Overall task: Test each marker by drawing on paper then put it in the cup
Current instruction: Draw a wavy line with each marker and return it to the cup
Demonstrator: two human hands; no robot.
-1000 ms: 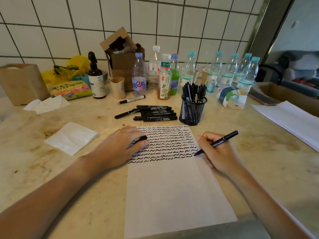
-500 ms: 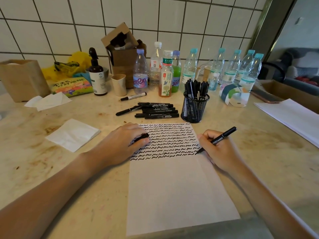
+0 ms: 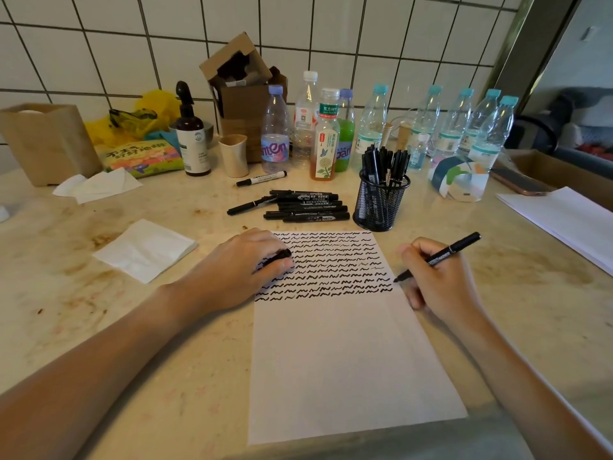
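A white sheet of paper [image 3: 345, 360] lies on the counter, its top part filled with rows of black squiggles. My right hand [image 3: 438, 280] grips an uncapped black marker [image 3: 441, 255] whose tip sits at the paper's right edge, beside the lowest rows. My left hand [image 3: 238, 267] rests on the paper's left edge and pinches a black marker cap [image 3: 280, 255]. A black mesh cup [image 3: 380, 200] with several markers stands just beyond the paper. Several capped black markers [image 3: 305, 207] lie to its left.
Water and drink bottles [image 3: 371, 127] line the tiled wall, with a brown pump bottle [image 3: 192, 134], a small beige cup [image 3: 234, 154] and cardboard boxes [image 3: 242, 94]. A folded napkin [image 3: 146, 250] lies at left, a paper stack [image 3: 564, 220] and tape roll [image 3: 459, 175] at right.
The marker tip has lifted slightly up and right along the paper's edge. My left hand holds the same place. The camera has shifted a little.
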